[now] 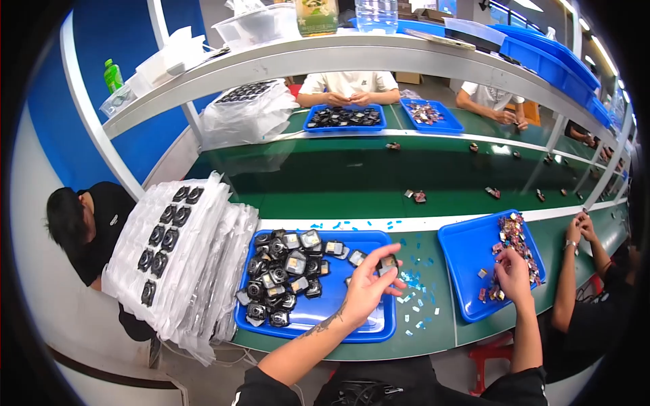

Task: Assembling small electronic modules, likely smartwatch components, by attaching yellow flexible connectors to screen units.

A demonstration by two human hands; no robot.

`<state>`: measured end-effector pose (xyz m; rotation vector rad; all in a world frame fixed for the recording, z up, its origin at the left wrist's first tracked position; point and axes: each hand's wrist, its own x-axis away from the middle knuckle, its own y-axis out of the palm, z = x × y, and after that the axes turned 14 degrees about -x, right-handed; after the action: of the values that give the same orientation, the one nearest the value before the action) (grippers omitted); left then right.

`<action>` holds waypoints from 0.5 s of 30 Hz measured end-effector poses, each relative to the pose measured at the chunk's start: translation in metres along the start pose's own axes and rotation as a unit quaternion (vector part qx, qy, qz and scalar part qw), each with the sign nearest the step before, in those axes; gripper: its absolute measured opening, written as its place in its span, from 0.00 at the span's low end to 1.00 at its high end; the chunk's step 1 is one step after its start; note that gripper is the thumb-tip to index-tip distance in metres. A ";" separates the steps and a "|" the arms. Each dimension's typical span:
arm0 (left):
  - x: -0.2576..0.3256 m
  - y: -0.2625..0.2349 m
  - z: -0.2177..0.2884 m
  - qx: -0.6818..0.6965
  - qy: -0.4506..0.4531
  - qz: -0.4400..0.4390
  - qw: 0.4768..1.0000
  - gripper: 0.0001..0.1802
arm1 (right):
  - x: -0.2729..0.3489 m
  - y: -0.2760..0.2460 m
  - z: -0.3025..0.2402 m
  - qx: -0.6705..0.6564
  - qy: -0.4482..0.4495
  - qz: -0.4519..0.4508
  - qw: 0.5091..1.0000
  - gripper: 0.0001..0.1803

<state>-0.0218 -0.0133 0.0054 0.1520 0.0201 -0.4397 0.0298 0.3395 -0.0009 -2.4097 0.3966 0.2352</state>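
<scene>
My left hand (365, 294) is over the right end of a blue tray (338, 329), thumb and fingers closed on a small black camera-like housing (388, 262) with a pale face. Many similar black housings (277, 274) are heaped in that tray's left half, and a few lie loose near my hand. Inside a second blue tray (467, 254) to the right, my right hand (514, 276) has its fingers curled down at a pile of small reddish and silver electronic parts (516, 233). Whatever its fingertips pinch is hidden.
Stacked plastic-wrapped trays (183, 250) with black housings stand at left. Blue and white film bits (416, 291) litter the green table between the trays. A green belt (325, 169) carrying scattered parts runs beyond. A metal shelf (325, 57) crosses above. Co-workers sit opposite and at right.
</scene>
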 end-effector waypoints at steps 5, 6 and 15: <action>0.009 0.005 -0.003 -0.125 0.016 -0.010 0.992 0.16 | 0.017 0.029 -0.091 -0.109 -0.123 0.015 0.986 0.14; 0.010 -0.001 -0.004 -0.162 0.040 -0.014 0.986 0.18 | 0.015 0.047 -0.102 -0.176 -0.142 -0.028 0.974 0.12; -0.002 0.008 0.009 -0.312 0.153 -0.027 0.937 0.16 | 0.010 0.096 -0.117 -0.508 -0.003 -0.207 0.836 0.06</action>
<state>-0.0206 -0.0062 0.0151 -0.4096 0.4679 -0.4427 0.0141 0.1915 0.0278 -3.4446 -0.3902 0.3030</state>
